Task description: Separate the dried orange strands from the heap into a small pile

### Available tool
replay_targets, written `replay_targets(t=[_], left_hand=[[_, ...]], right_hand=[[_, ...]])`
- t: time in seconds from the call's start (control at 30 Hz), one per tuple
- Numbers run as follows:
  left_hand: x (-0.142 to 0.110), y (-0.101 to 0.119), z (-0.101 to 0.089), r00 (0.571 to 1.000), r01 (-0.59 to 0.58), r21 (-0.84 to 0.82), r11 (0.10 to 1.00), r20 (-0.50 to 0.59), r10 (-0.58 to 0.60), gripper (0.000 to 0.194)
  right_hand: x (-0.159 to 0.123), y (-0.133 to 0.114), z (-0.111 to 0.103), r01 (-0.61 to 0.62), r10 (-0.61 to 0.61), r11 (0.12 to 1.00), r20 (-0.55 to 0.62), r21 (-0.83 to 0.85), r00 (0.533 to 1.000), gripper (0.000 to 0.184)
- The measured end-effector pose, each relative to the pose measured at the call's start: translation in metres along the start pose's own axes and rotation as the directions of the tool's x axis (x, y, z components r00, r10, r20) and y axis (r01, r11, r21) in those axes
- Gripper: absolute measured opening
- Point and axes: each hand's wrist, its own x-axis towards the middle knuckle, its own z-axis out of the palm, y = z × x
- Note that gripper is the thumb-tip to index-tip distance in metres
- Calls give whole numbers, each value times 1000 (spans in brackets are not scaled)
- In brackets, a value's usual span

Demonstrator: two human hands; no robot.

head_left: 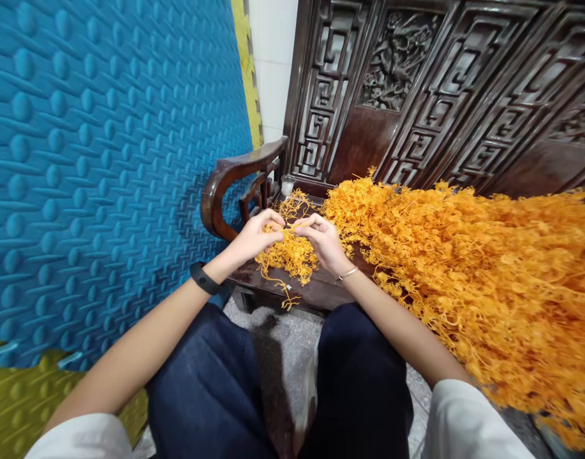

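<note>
Between my two hands runs a thin yellow-orange plastic strand (pixel 289 228), pinched at both ends. My left hand (pixel 259 236) has its thumb and fingers closed on the strand's left side. From the right, my right hand (pixel 321 237) pinches the same strand close by, the fingertips a short way apart. Directly beneath them, a small heap of yellow-orange branching plastic pieces (pixel 292 258) lies on the dark wooden bench seat (pixel 321 294). A few loose strands (pixel 286 294) hang over the seat's front edge.
A large pile of orange branching plastic pieces (pixel 488 268) covers the bench to the right. The curved wooden armrest (pixel 218 191) stands at left, before blue foam matting (pixel 105 159). Behind rises a carved dark backrest (pixel 369 127). A small whitish cup-like object (pixel 287 185) sits at the back corner.
</note>
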Motion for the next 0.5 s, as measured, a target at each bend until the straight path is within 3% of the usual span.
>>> replay_targets(t=[0.17,0.37,0.5], left_hand=[[3,-2,-1,998,-1,110,994,66,-6,6],[5,-6,-3,992,-102,48,994,76,98,17],[2,-4,-4,987,-135,72,988,99,128,27]], right_hand=[[1,7,-3,14,-10,997,51,-74,999,20],[1,8,-4,37,-28,993,79,-111,996,27],[-2,4,-2,57,-27,982,163,-182,986,22]])
